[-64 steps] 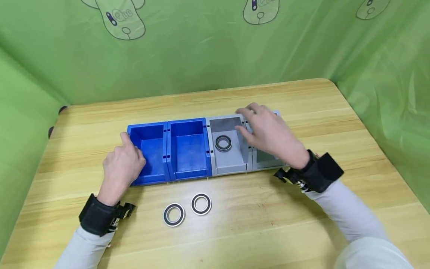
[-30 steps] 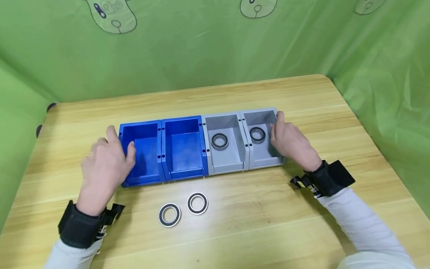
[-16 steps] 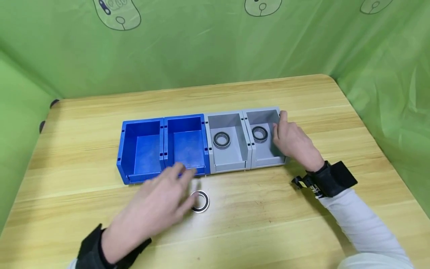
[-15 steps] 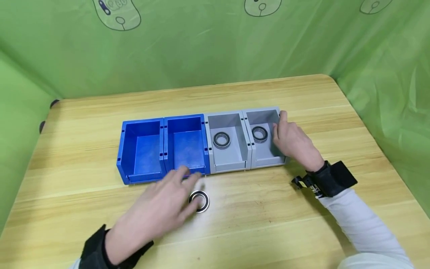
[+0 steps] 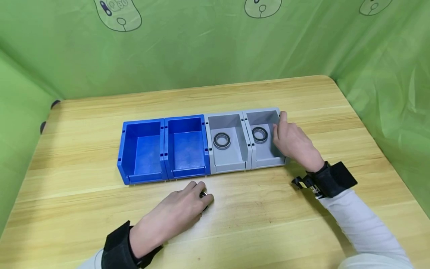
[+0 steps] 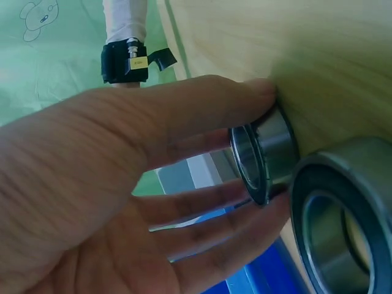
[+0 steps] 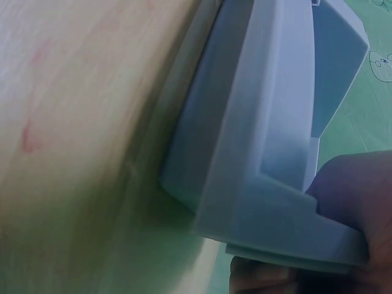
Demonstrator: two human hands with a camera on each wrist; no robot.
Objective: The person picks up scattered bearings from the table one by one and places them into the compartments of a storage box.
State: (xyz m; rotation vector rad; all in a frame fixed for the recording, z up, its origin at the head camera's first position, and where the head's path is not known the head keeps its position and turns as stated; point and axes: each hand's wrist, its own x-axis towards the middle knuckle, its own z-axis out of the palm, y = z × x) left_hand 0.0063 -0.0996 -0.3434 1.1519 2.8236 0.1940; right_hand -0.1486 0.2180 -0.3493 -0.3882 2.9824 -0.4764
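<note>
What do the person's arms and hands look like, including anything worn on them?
The left hand and right hand show no gloves. Pale, plain long sleeves cover the forearms. Each wrist wears a broad black band; the right one has a black bracket and small yellowish label, its print illegible.

In the head view, looks like glossy plastic on the blue bins at nine o'clock, duller on the grey bins at three, creased cloth on the curtain at twelve, smooth wood on the table. Shines like metal on the bearings, around three o'clock in the left wrist view.
</note>
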